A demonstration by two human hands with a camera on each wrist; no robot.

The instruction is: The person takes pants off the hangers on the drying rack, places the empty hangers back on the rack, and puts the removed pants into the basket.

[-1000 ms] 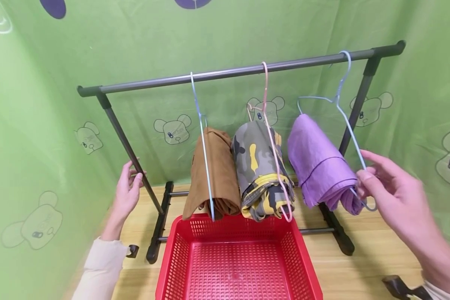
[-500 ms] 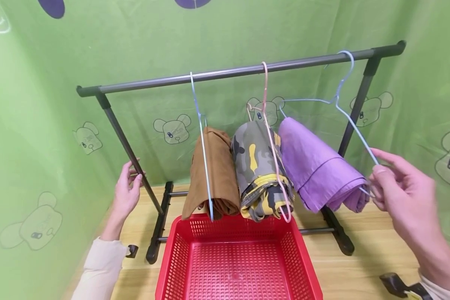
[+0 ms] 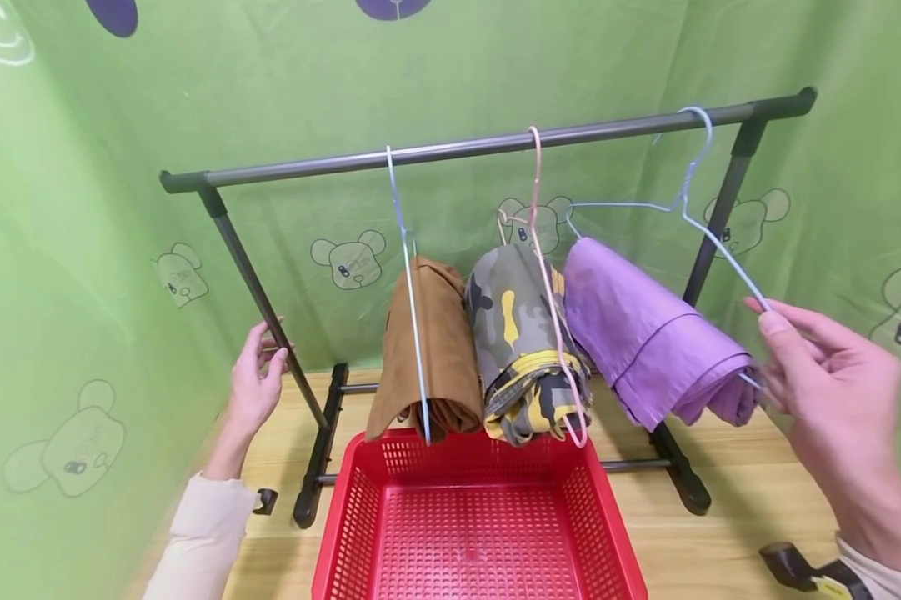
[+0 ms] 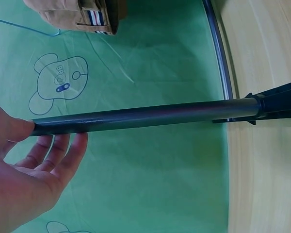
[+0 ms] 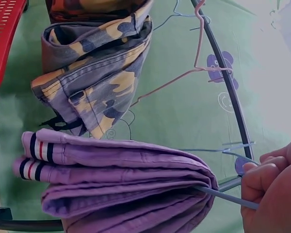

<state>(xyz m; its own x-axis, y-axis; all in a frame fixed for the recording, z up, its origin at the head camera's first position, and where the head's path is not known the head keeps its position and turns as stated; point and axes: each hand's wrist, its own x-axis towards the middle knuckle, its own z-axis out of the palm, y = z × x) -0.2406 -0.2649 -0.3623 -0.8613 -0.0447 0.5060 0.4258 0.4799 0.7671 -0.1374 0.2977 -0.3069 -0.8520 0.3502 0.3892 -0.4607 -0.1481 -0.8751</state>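
Observation:
My right hand (image 3: 840,392) pinches the right end of a blue wire hanger (image 3: 729,257), which hooks over the rail of the dark clothes rack (image 3: 450,151). A folded purple garment (image 3: 656,333), probably trousers, hangs over the hanger's lower bar. In the right wrist view, its layered folds (image 5: 121,165) and striped tabs lie left of my fingers. At the rack's left post (image 4: 150,116), my left hand (image 3: 257,379) holds on with thumb on one side and fingers on the other. Beside the purple garment, a pink hanger (image 3: 543,275) carries a folded camouflage garment (image 3: 498,292).
Further left, a brown folded garment (image 3: 438,342) hangs on another light blue hanger (image 3: 412,304). A red perforated basket (image 3: 473,533) stands on the wood-look floor (image 3: 743,475) in front of the rack. Green printed sheeting (image 3: 270,83) surrounds everything closely.
My right hand has moved right, swinging the hanger's near end with it, so the hanger and purple garment lie more sideways along the rail. My left hand stays at the post.

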